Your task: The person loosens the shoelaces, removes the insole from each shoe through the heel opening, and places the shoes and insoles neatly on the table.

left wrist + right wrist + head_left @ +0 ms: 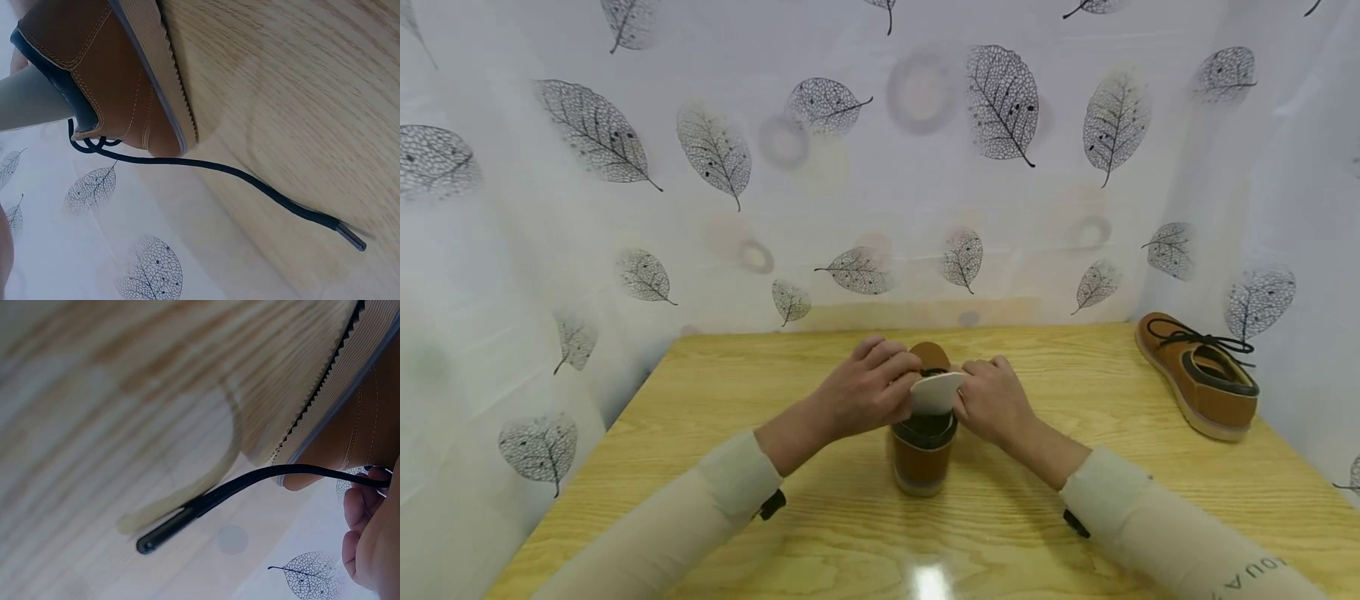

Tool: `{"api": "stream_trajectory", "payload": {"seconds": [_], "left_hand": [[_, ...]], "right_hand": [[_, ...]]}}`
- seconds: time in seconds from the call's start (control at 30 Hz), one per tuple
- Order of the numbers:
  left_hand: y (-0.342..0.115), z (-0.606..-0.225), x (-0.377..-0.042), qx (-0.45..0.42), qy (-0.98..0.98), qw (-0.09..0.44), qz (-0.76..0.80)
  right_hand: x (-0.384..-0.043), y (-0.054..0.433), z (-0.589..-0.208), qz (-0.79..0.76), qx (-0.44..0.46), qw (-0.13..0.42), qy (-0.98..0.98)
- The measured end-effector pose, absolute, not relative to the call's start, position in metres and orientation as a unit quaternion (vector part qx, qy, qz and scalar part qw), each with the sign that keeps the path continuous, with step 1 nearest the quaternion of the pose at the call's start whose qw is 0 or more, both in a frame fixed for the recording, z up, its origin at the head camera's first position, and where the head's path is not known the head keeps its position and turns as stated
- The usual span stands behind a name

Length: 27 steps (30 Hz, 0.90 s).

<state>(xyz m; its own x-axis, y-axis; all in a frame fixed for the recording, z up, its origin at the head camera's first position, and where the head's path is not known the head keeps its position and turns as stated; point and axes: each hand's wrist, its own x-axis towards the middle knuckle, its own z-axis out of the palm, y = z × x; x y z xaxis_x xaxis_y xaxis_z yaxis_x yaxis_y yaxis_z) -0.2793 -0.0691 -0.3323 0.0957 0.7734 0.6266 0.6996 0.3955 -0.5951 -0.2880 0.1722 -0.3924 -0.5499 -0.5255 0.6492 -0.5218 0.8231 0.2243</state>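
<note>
Sleeves (715, 500) lead to left hand (871, 387) and right hand (997, 403), fingers curled, pinching white insert (936, 394) at shoe (920, 468) opening; even grip should help.

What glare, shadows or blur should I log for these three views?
Head view: a bright glare spot on the table at the bottom edge; left wrist: a thin shadow alongside part of the dark lace; right wrist: wood grain smeared and soft, the lace end sharper, beside a tan streak, shadow or reflection, I cannot tell.
</note>
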Motion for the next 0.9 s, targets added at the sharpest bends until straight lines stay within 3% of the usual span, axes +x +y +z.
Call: {"api": "stream_trajectory", "payload": {"seconds": [0.47, 0.9], "left_hand": [[-0.067, -0.314, -0.277, -0.553, -0.66, 0.509, 0.0], [-0.08, -0.261, -0.273, -0.513, -0.641, 0.563, -0.094]], "right_hand": [[-0.289, 0.172, -0.393, 0.002, 0.309, 0.376, -0.874], [-0.291, 0.167, -0.395, 0.044, 0.318, 0.402, -0.857]]}}
